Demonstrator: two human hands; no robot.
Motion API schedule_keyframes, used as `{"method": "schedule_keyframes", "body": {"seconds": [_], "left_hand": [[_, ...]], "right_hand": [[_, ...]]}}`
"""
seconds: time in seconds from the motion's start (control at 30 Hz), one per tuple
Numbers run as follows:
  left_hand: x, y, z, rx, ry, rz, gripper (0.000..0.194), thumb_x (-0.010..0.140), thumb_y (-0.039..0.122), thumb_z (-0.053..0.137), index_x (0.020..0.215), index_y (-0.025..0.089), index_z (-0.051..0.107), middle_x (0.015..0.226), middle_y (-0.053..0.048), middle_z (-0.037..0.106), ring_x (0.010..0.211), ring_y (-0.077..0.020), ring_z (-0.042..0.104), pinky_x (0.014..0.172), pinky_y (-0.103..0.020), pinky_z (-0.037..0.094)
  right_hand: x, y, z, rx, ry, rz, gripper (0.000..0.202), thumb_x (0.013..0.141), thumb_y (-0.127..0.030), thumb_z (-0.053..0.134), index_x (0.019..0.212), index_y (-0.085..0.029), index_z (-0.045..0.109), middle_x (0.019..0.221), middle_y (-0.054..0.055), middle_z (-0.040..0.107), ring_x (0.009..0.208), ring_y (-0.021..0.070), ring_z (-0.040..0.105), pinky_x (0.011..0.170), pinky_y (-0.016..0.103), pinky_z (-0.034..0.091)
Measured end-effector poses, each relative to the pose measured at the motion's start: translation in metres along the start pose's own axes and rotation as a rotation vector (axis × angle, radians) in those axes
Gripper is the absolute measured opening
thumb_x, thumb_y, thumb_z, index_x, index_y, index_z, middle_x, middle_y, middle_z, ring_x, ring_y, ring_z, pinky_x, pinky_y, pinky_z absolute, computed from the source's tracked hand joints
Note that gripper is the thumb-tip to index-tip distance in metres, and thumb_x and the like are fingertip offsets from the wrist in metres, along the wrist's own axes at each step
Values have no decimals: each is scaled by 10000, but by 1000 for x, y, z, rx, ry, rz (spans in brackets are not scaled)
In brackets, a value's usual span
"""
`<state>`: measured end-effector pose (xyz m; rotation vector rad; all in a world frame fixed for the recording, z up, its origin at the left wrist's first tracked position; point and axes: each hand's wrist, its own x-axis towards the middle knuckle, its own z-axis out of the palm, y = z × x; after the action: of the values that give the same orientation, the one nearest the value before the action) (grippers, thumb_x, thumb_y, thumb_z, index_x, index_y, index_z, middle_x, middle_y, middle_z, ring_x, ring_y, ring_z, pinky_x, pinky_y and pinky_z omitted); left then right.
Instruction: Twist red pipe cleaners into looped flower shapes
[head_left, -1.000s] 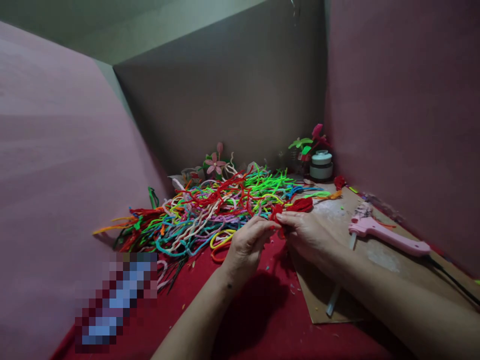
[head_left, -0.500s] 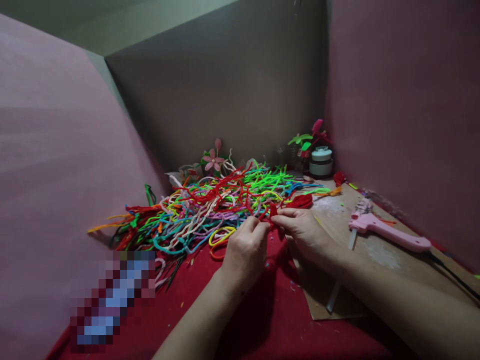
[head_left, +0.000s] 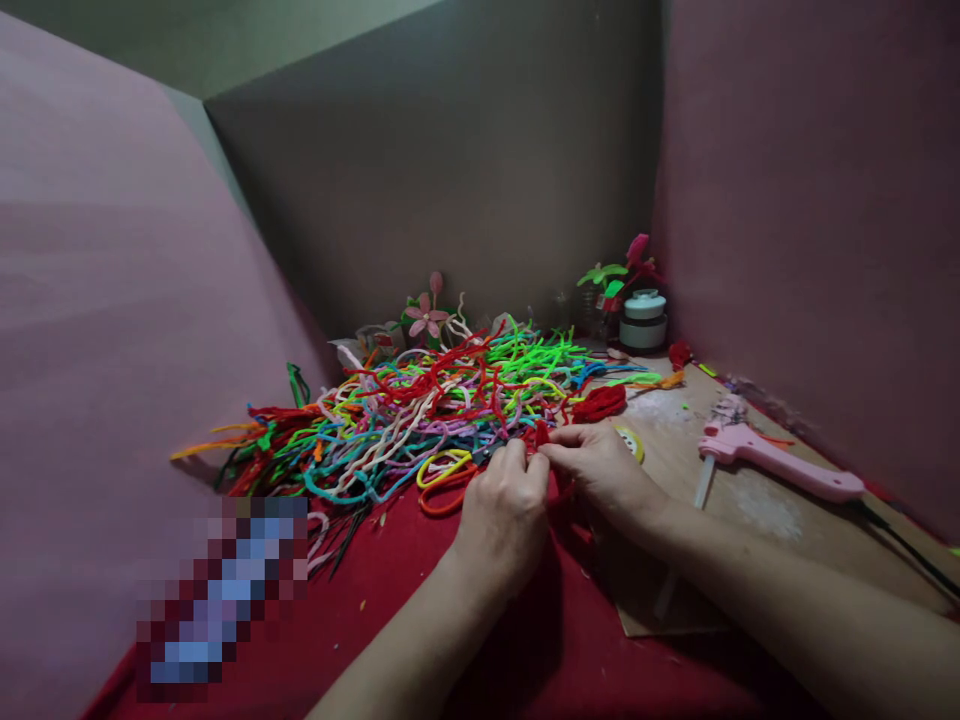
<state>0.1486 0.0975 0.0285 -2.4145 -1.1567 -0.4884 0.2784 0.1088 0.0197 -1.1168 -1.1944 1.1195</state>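
Note:
Both hands meet over the front of the pile, pinching a small red pipe cleaner piece (head_left: pixel 541 432) between them. My left hand (head_left: pixel 504 505) has its fingers closed at the lower left of the piece. My right hand (head_left: pixel 600 465) grips it from the right with thumb and forefinger. How the piece is bent is mostly hidden by my fingers. Left of my left hand lie scissors (head_left: pixel 431 497) with yellow and orange handles. Behind, a big tangle of coloured pipe cleaners (head_left: pixel 405 420) spreads out, and a red bundle (head_left: pixel 600 403) lies just beyond my right hand.
A pink glue gun (head_left: pixel 780 465) rests on a brown board (head_left: pixel 675 610) at right, its cord trailing off. A round yellow item (head_left: pixel 636 443) sits by my right hand. Farther back stand a jar (head_left: pixel 643 325) and pipe-cleaner flowers (head_left: pixel 426 318). Pink panels (head_left: pixel 810 200) enclose the sides.
My left hand has turned and shifted slightly right, its knuckles now more on top. The yellow item beside my right hand shows more. Both hands stay on the red piece.

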Motion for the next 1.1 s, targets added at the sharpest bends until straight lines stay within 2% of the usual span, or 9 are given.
{"method": "schedule_keyframes", "body": {"seconds": [0.3,0.47,0.57,0.67,0.77,0.83,0.87,0.97,1.1], "left_hand": [[2,-5,6,-13,20,-31,160,792,52,397,797,167,507,795,-53,513,742,-179,504,621,-276,434],[2,-5,7,-188,23,-16,174,834,74,339,820,160,488,771,-47,512,713,-165,498,634,-277,438],[6,-6,4,-456,102,-40,142,833,103,368,871,164,491,839,-59,534,779,-161,522,696,-291,453],[12,-12,-2,-912,105,-357,159,795,201,496,950,174,476,847,-44,555,702,-136,562,629,-276,477],[17,-22,-6,-1507,-172,-689,288,686,289,642,885,146,491,694,1,540,508,-101,534,434,-226,438],[18,-27,-5,-1762,-342,-756,313,623,294,697,818,128,517,619,18,518,443,-79,491,370,-197,391],[18,-29,-3,-1816,-371,-763,313,607,292,710,800,126,528,584,29,505,416,-68,464,356,-186,368],[17,-29,3,-1751,-250,-743,258,613,281,707,745,138,537,519,53,480,378,-47,402,368,-175,328],[16,-21,8,-1322,47,-540,184,626,237,692,610,135,540,604,22,504,518,-61,448,485,-179,364]], "right_hand": [[0,0,-1,31,-36,77,180,606,-249,594,488,-148,502,442,-47,426,429,69,348,428,219,226],[0,1,-1,115,-77,141,206,597,-237,612,465,-153,479,414,-46,429,392,66,354,408,217,221],[4,3,-3,170,-78,117,181,610,-209,597,478,-153,488,429,-43,449,399,71,380,416,218,244],[6,3,-4,211,-67,72,146,634,-209,589,519,-147,525,468,-38,481,430,72,409,450,217,284],[6,-1,-5,280,-70,30,117,641,-218,597,562,-142,560,505,-29,511,454,75,433,478,222,316],[5,-4,-5,285,-76,20,111,639,-211,597,560,-140,568,504,-25,517,457,78,439,481,226,324],[5,-6,-5,270,-78,19,114,640,-205,593,551,-140,566,496,-25,514,452,77,436,478,226,323],[4,-7,-5,185,-79,27,151,636,-181,578,496,-142,539,452,-32,486,431,72,420,460,222,304],[3,-5,-4,181,-105,72,132,620,-160,575,494,-143,538,445,-35,486,423,69,415,448,216,291]]}}
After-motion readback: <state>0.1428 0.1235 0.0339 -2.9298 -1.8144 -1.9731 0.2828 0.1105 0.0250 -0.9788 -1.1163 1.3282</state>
